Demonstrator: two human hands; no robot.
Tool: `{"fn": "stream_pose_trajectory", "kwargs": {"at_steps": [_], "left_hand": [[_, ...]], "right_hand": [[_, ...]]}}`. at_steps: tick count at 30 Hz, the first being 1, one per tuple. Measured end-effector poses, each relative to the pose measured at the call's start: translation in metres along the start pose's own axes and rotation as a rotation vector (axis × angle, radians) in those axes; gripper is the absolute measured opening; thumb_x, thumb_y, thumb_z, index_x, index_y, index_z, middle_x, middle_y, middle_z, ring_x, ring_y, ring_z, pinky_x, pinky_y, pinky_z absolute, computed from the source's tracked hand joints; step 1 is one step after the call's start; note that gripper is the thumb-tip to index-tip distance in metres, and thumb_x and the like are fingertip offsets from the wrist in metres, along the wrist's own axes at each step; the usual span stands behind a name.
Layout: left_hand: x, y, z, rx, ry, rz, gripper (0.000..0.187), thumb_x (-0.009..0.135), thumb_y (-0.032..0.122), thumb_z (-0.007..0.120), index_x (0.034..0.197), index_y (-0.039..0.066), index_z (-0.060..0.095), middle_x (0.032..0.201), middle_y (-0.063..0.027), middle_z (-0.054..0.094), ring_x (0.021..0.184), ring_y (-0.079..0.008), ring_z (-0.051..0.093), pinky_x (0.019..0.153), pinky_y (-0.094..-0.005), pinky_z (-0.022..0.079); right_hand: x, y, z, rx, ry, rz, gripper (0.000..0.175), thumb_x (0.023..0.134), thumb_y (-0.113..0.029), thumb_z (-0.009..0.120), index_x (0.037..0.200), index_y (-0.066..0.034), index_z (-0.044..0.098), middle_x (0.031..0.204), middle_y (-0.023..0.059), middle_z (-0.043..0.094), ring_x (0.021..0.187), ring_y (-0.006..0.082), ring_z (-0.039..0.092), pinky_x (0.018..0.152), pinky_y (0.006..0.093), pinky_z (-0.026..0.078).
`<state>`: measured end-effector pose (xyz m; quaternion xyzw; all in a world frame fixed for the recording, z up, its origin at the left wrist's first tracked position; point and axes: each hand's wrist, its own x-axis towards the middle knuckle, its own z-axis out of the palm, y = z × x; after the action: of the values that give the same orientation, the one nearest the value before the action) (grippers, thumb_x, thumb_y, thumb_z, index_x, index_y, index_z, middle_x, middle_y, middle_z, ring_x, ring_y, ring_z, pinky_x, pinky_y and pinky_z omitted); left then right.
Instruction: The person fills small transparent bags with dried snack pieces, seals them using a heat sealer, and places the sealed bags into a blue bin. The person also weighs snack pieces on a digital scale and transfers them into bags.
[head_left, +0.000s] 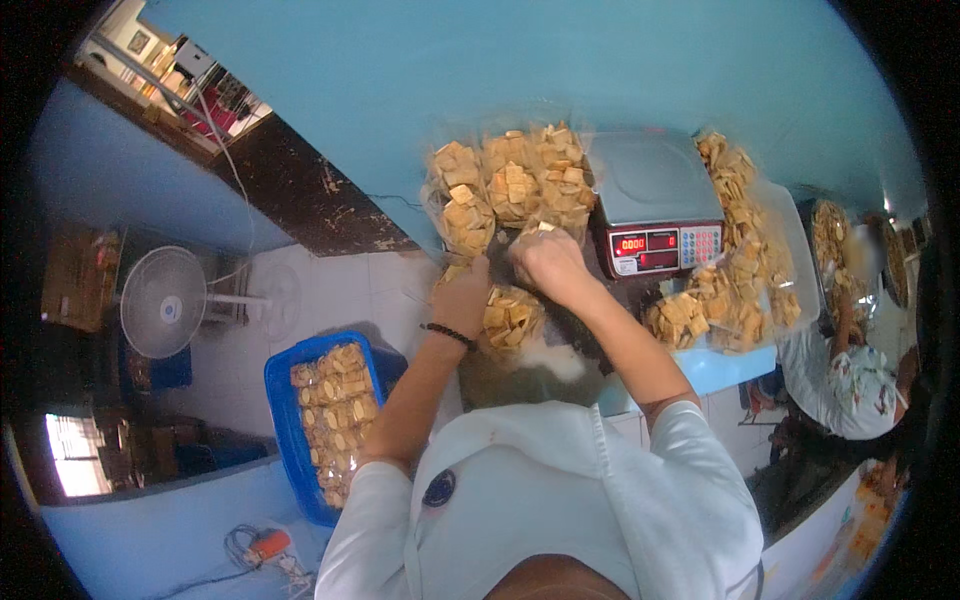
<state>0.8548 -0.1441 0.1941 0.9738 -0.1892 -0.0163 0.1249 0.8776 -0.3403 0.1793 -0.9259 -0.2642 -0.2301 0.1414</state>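
Observation:
My left hand (463, 298), with a dark beaded bracelet at the wrist, is at a clear plastic bag of square tan crackers (511, 319). Blur hides how its fingers meet the plastic. My right hand (549, 261) has curled fingers over the near end of the bags, beside a pale cracker (545, 226); its fingertips are hidden beneath it. Beyond both hands, several filled clear bags (514, 180) stand close together. Just right of them is a digital scale (652, 180) with a bare metal pan and a lit red display.
Loose and bagged crackers (742, 247) lie right of the scale, by a translucent plastic container (787, 247). A blue crate (279, 401) of packed crackers sits at lower left. A white fan (163, 301) stands left. Another person (844, 386) works at far right.

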Motion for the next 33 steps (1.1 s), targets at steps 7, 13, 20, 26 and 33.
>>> {"fn": "stream_pose_trajectory", "kwargs": {"at_steps": [7,13,20,26,33], "left_hand": [[0.028,-0.005,-0.008,-0.146,0.135,0.152,0.053,0.088,-0.002,0.053,0.136,0.020,0.047,0.158,-0.0239,0.014,0.101,-0.0425,0.064,0.081,-0.0463,0.055],[0.071,-0.015,-0.021,-0.158,-0.056,0.016,0.067,0.085,-0.005,0.057,0.143,0.026,0.041,0.149,-0.0230,0.030,0.108,-0.0445,0.061,0.088,-0.0472,0.053],[0.049,-0.004,-0.002,-0.060,-0.181,0.342,0.068,0.087,0.005,0.058,0.147,0.028,0.035,0.119,-0.0184,0.053,0.100,-0.0398,0.063,0.080,-0.0468,0.055],[0.051,0.003,0.008,-0.028,-0.076,0.329,0.030,0.089,0.008,0.051,0.117,0.015,0.058,0.112,-0.0196,0.056,0.087,-0.0382,0.065,0.073,-0.0467,0.055],[0.026,-0.017,0.008,0.008,-0.062,0.139,0.014,0.089,0.008,0.051,0.098,0.002,0.060,0.097,-0.0197,0.061,0.093,-0.0375,0.064,0.077,-0.0475,0.053]], "right_hand": [[0.017,-0.012,-0.039,0.207,-0.339,0.069,0.026,0.082,-0.031,0.069,0.083,-0.0051,0.069,0.076,0.0173,0.069,0.074,0.0372,0.068,0.066,0.0472,0.054],[0.019,0.006,-0.070,0.277,-0.400,0.174,0.035,0.081,-0.038,0.072,0.095,-0.0054,0.068,0.082,0.0207,0.069,0.081,0.0390,0.067,0.074,0.0496,0.053],[0.021,0.030,-0.087,0.422,-0.301,0.233,0.032,0.082,-0.034,0.071,0.096,-0.0055,0.068,0.077,0.0195,0.067,0.080,0.0398,0.066,0.072,0.0496,0.051],[0.078,0.085,-0.066,0.005,0.090,0.443,0.053,0.082,-0.039,0.074,0.121,-0.0067,0.059,0.114,0.0189,0.063,0.090,0.0388,0.066,0.073,0.0470,0.053],[0.130,0.111,0.004,-0.197,-0.272,0.536,0.070,0.083,-0.038,0.074,0.141,-0.0123,0.045,0.135,0.0216,0.052,0.110,0.0407,0.062,0.090,0.0492,0.052]]}}
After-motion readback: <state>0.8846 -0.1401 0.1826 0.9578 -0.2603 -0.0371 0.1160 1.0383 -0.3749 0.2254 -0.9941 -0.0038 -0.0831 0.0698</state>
